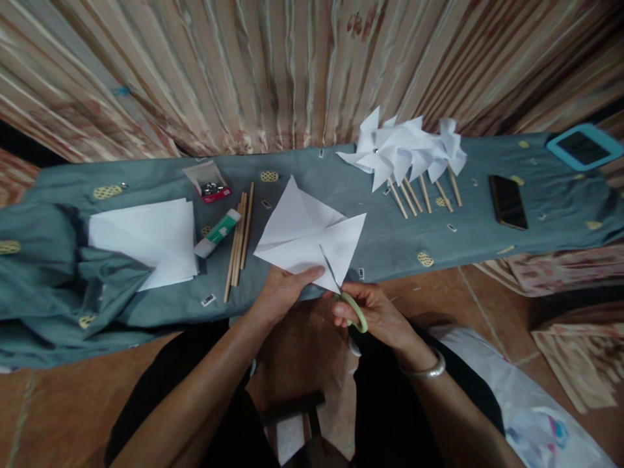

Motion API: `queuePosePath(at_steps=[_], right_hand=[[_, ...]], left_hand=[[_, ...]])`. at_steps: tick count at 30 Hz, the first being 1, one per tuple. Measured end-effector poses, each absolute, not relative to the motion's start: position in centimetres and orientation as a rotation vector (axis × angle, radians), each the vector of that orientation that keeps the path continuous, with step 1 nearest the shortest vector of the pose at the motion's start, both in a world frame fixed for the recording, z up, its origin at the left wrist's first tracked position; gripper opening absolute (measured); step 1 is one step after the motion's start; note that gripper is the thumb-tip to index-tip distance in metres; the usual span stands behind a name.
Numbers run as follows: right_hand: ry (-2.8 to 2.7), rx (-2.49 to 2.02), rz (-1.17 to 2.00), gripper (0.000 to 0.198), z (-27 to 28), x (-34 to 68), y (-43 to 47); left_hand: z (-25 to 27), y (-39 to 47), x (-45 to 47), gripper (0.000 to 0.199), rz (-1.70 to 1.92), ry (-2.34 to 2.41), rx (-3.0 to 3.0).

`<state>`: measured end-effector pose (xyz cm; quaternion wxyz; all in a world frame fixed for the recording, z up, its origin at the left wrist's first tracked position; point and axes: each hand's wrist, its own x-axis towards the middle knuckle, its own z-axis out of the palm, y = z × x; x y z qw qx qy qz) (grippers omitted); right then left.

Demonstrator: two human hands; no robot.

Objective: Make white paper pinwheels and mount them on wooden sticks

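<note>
My left hand (287,286) grips the near edge of a white square of paper (302,234), thumb on top and fingers underneath. Slits run inward from the paper's corners, and its surface is slightly bent. In my right hand (375,312) is a pair of scissors (357,311) with pale green handles. One blade lies over the paper near its closest corner, pointing away from me; the other blade is hidden beneath. Left of the paper are several thin wooden sticks (238,240) and a green-and-white box (219,232).
A stack of white paper (146,237) lies on the left of the blue-grey cloth (312,175). Behind it sits an open red box of metal pins (210,185). Several paper pinwheels (404,149), a phone (507,202) and a blue-framed tablet (585,147) are on the right.
</note>
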<state>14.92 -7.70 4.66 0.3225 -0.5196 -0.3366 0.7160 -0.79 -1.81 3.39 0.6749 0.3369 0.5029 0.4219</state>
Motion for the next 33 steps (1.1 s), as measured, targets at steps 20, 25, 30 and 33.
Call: queuePosePath(at_steps=[20,25,30,33], right_hand=[[-0.877,-1.385,1.850,0.047,4.55,14.84,-7.69],[-0.886,-1.405,1.843,0.046,4.50,14.82,-7.74],[-0.885,-1.411,1.842,0.046,4.40,14.80,-7.71],[-0.890,-1.416,1.835,0.045,4.29,14.80,-7.75]], left_hand=[[3.21,-2.10,-0.60,0.033,0.937,1.116,0.733],[2.97,-2.04,-0.69,0.034,0.953,1.089,0.762],[3.07,-2.04,-0.65,0.032,0.947,1.103,0.749],[3.08,-2.04,-0.64,0.032,0.951,1.094,0.747]])
